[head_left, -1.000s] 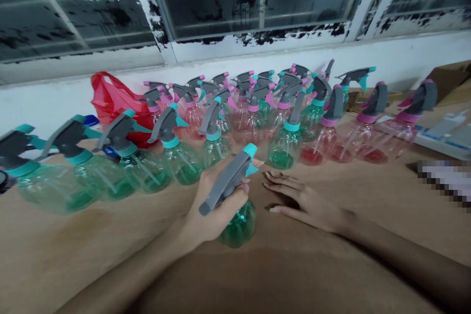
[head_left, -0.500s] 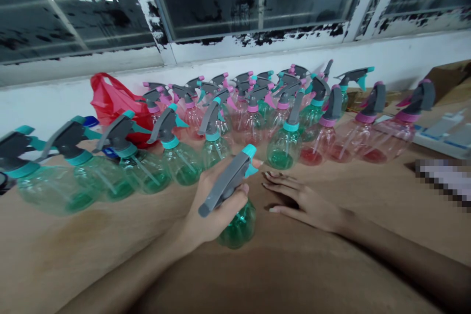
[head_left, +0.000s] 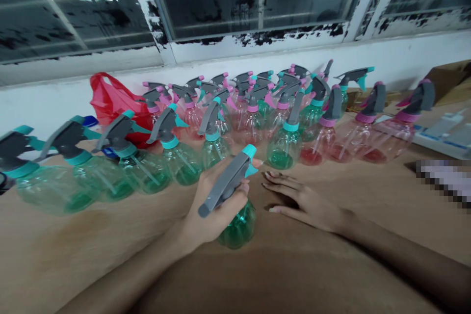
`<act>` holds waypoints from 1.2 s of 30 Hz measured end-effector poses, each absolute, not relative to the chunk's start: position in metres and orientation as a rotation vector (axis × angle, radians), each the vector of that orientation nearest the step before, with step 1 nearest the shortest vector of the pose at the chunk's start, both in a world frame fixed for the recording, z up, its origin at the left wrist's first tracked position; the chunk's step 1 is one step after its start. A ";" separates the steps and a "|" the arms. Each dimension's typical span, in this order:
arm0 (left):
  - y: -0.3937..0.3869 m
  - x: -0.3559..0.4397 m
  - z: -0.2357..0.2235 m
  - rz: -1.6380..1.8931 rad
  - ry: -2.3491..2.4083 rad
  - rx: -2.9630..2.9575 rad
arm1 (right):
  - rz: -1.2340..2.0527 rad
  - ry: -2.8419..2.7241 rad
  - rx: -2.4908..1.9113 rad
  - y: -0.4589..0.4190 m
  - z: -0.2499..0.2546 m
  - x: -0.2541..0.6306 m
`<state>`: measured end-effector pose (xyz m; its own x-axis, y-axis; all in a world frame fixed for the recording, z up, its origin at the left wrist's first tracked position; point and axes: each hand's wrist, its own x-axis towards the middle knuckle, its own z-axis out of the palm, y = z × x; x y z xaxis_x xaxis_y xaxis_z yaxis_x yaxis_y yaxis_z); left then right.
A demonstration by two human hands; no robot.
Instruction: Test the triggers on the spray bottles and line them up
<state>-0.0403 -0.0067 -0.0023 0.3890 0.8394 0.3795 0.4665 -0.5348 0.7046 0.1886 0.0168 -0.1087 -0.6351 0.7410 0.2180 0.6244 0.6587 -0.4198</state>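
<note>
A green spray bottle [head_left: 238, 228] with a grey trigger head and turquoise nozzle stands on the table, close in front of me. My left hand [head_left: 211, 206] is wrapped round its neck, and the spray head hides part of the fingers. To the right of it, my right hand [head_left: 305, 203] rests on the table with fingers spread, apart from the bottle and holding nothing. Just beyond my right hand stands another green spray bottle [head_left: 283, 149]. A row of green spray bottles runs to the left, the closest being one [head_left: 216, 149] behind my left hand.
Pink spray bottles [head_left: 318, 144] and green ones crowd the back of the wooden table [head_left: 66, 265]. A red plastic bag [head_left: 114, 100] lies at the back left. A white tray [head_left: 441, 140] and a blurred-out flat object [head_left: 445, 179] are at the right. Windows line the wall.
</note>
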 end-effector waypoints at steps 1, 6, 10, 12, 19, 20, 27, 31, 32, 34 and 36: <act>-0.007 -0.040 -0.002 1.005 1.120 2.161 | 0.434 -2.508 -1.083 0.017 -0.109 0.189; -0.008 -0.040 -0.002 0.998 1.135 2.164 | 0.412 -2.498 -1.056 0.017 -0.111 0.189; -0.007 -0.039 -0.002 0.998 1.130 2.164 | 0.413 -2.496 -1.064 0.017 -0.111 0.189; -0.007 -0.039 -0.003 1.002 1.124 2.162 | 0.416 -2.497 -1.075 0.017 -0.111 0.189; -0.009 -0.040 -0.002 0.976 1.133 2.155 | 0.423 -2.499 -1.060 0.017 -0.111 0.189; -0.009 -0.040 -0.001 0.972 1.139 2.154 | 0.428 -2.498 -1.065 0.017 -0.110 0.189; -0.009 -0.037 0.003 0.987 1.135 2.108 | 0.436 -2.505 -1.072 0.017 -0.111 0.189; -0.010 -0.038 0.004 0.970 1.170 2.074 | 0.424 -2.497 -1.068 0.018 -0.113 0.189; -0.010 -0.038 0.004 0.959 1.183 2.071 | 0.421 -2.494 -1.067 0.018 -0.113 0.189; -0.010 -0.038 0.006 0.953 1.189 2.090 | 0.421 -2.494 -1.059 0.018 -0.113 0.189; -0.010 -0.038 0.008 0.972 1.183 2.134 | 0.425 -2.491 -1.048 0.018 -0.112 0.189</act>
<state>-0.0381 -0.0104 0.0077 0.3645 0.8666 0.3408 0.5018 -0.4910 0.7121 0.1890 0.0177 -0.1122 -0.6371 0.7308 0.2450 0.6082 0.6719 -0.4226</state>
